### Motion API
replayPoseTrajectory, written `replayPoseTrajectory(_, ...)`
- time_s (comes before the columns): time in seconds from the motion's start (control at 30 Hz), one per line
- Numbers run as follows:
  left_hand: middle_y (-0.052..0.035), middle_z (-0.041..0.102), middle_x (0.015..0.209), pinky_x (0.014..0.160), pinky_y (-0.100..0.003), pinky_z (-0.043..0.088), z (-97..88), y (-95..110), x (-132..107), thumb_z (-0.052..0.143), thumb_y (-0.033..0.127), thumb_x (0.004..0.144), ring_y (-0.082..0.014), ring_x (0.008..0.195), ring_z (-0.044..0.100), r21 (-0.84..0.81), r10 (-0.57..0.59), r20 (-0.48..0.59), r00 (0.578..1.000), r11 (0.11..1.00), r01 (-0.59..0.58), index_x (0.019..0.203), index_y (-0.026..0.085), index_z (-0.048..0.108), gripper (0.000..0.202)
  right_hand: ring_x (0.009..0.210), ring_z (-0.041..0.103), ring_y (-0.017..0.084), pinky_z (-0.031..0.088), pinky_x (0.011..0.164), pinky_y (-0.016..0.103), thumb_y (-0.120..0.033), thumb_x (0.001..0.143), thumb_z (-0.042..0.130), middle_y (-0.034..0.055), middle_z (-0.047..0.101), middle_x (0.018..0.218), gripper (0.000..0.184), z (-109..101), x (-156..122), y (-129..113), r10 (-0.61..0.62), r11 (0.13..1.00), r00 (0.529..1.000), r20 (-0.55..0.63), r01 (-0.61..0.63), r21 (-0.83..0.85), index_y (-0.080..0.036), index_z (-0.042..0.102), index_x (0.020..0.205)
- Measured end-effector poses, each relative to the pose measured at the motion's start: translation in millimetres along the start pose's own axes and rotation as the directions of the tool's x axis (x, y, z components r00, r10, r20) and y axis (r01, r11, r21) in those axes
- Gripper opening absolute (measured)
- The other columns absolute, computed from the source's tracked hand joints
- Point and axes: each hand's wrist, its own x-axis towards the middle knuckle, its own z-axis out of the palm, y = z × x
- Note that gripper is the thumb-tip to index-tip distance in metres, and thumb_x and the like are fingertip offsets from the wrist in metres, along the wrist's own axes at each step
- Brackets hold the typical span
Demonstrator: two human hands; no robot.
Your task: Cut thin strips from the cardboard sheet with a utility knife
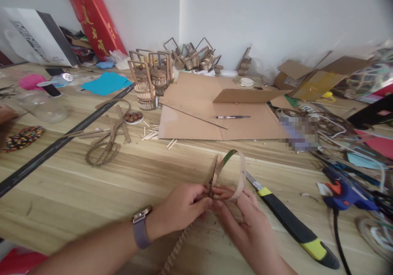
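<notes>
The strip (242, 170) was pinched by both hands, its ends brought together at one spot. By the left hand (184, 205) it was gripped between thumb and fingers from the left; by the right hand (248, 221) it was met from the right, fingers bent and almost touching those opposite. The strip was bowed into a loop above the right hand, while its straight part was stood nearly upright, leaning slightly, between the two hands. The pinched spot was thus shared evenly, but the loop was nearer the right hand. Whether the ends were joined could not be told.

Below the left hand, a toothed band (176, 250) was seen running toward the near edge of the bench (61, 209); its upper end was hidden.

Just beyond the right hand, the knife (285, 215) was laid slantwise, its blade pointed to the far left and its handle to the near right. Farther right, the glue gun (346, 193) was set down. Ahead, the cardboard (190, 123) was spread with a pen (233, 117) on it; to its left, sticks (150, 135) were scattered. Small baskets (145, 96) were grouped behind these. At the far left, a co-worker's hand (6, 114) was partly shown.
</notes>
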Motion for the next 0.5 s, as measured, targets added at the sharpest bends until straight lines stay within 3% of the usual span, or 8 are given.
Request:
replayPoseTrajectory(0.33,-0.0025,0.062,0.068,0.054,-0.021,0.038,-1.6,2.5,-1.7,0.048,0.040,0.093,-0.0141,0.061,0.057,0.068,-0.032,0.037,0.999,0.997,0.029,0.085,0.012,0.069,0.036,0.084,0.070,0.018,0.055,0.071,0.028,-0.024,0.090,0.058,0.0006,0.076,0.090,0.008,-3.0,-1.6,0.4,0.102,0.994,0.994,-0.028,-0.101,0.043,-0.027,0.064,0.095)
replayPoseTrajectory(0.5,-0.0018,0.065,0.075,0.055,-0.020,0.040,0.1,-0.8,-0.7,0.054,0.043,0.092,-0.0141,0.065,0.058,-0.051,-0.020,0.039,0.999,0.998,0.022,0.098,0.013,0.067,0.033,0.086,0.070,0.019,0.054,0.073,0.030,-0.024,0.090,0.059,0.0007,0.076,0.091,0.010,-2.0,-1.0,-0.5,0.054,0.998,0.998,-0.012,-0.053,0.035,-0.027,0.063,0.098)
